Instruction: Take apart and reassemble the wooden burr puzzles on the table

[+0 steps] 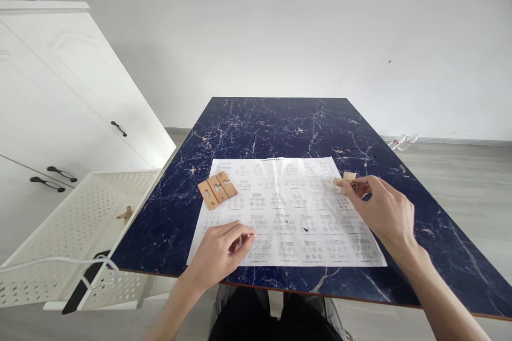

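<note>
A creased white instruction sheet (296, 213) printed with small diagrams lies on the dark blue marbled table (264, 128). My left hand (224, 248) rests on the sheet's lower left part, fingers curled in with thumb and forefinger together and nothing visible in them. Above it, three flat wooden puzzle pieces (212, 197) with cut-outs and dark numerals sit side by side, slightly tilted. At the sheet's right edge my right hand (380, 208) pinches a small wooden puzzle piece (339, 182). Another light wooden block (349, 176) shows right by its fingertips; whether the two are joined I cannot tell.
A white perforated basket (92, 224) stands left of the table, with a small wooden piece (127, 214) inside and a white cable (52, 260) across it. A white cabinet (72, 90) is behind it. Clear plastic bottles (403, 141) lie on the floor to the right.
</note>
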`<state>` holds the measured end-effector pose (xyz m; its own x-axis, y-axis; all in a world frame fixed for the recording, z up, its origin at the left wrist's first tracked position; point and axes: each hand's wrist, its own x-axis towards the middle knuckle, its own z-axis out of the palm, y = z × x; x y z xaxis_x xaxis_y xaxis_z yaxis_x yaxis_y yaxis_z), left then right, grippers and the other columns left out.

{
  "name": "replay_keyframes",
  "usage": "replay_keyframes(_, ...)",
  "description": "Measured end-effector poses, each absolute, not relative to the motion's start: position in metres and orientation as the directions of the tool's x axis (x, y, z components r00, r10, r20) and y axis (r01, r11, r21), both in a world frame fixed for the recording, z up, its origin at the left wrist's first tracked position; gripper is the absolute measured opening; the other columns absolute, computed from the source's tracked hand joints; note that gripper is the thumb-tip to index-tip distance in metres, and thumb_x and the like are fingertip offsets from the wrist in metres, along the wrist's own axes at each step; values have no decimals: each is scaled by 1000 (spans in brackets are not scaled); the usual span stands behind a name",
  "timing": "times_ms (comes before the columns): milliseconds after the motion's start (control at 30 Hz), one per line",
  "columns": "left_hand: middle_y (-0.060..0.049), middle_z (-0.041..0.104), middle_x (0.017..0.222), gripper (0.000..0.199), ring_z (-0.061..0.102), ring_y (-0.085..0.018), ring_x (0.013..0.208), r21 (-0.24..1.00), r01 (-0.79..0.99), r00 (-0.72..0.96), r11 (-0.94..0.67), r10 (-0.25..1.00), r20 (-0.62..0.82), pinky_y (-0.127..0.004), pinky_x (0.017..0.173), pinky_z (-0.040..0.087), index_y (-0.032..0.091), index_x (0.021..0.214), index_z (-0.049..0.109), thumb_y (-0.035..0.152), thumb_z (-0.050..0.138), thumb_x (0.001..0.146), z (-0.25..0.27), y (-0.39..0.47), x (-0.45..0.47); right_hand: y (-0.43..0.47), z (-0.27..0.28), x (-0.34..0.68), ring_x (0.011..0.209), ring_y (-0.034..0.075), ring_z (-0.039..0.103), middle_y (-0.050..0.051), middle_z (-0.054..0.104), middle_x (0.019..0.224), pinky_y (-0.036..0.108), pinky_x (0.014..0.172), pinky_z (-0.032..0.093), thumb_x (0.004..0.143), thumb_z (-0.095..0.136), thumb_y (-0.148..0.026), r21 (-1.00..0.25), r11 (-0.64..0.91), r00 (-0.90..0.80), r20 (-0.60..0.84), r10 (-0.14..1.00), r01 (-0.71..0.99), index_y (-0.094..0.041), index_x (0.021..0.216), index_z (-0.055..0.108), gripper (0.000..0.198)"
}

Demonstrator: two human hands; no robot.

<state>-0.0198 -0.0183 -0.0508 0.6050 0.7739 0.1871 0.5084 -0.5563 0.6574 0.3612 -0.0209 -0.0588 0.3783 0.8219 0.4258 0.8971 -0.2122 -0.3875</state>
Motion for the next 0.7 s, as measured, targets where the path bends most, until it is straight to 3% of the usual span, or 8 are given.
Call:
replay_keyframes(133, -1, 72, 85, 19, 59, -12, 66, 662, 509, 587, -551, 784, 202, -24, 63, 47, 21, 103, 70, 29, 54, 110, -47, -21, -16, -33, -47, 349, 64, 22, 69, 7, 77, 81, 34, 63, 51, 98, 63, -56, -521, -43, 304, 428, 851, 853, -22, 90, 71, 36)
replay_keyframes(267, -6, 72, 105, 22, 65, -18, 86, 754, 477, 507, -452, 842, 184, -28, 74, 54, 25, 123, 67, 39, 58, 108, -38, -25, -6, -53, -29, 312, 64, 20, 69, 5, 76, 82, 30, 51, 50, 101, 65, -50, -657, 133, 163, 369, 915, 742, -24, 94, 72, 29)
replay_keyframes(367, -12, 66, 135, 53, 66, -25, 106, 884, 381, 506, -271, 861, 46, -34, 82, 59, 30, 146, 55, 57, 64, 102, -31, -26, 5, -65, -16, 281, 62, 17, 67, 4, 76, 84, 30, 57, 55, 103, 66, -42, -710, 291, 28, 401, 916, 641, -23, 95, 70, 21)
replay_keyframes(467, -16, 59, 150, 81, 64, -32, 126, 974, 186, 614, -130, 789, -12, -45, 105, 56, 29, 158, 47, 76, 62, 94, -26, -25, 15, -72, -9, 255, 62, 15, 64, 2, 74, 83, 29, 57, 55, 104, 66, -29, -709, 432, -60, 485, 873, 558, -24, 100, 68, 7)
replay_keyframes(567, -15, 65, 143, 82, 64, -36, 129, 1000, 21, 695, -22, 719, 1, -52, 112, 51, 25, 154, 53, 79, 61, 92, -21, -24, 21, -77, -5, 241, 63, 15, 64, 2, 73, 86, 29, 58, 56, 104, 65, -25, -722, 496, -121, 506, 854, 482, -25, 108, 66, 4)
replay_keyframes(700, -13, 71, 130, 69, 67, -35, 123, 1000, -16, 651, -18, 758, 24, -50, 108, 54, 26, 147, 61, 71, 66, 95, -19, -27, 23, -80, -1, 235, 64, 15, 64, 2, 73, 89, 29, 58, 55, 105, 64, -28, -746, 438, -129, 436, 891, 502, -25, 115, 61, 11)
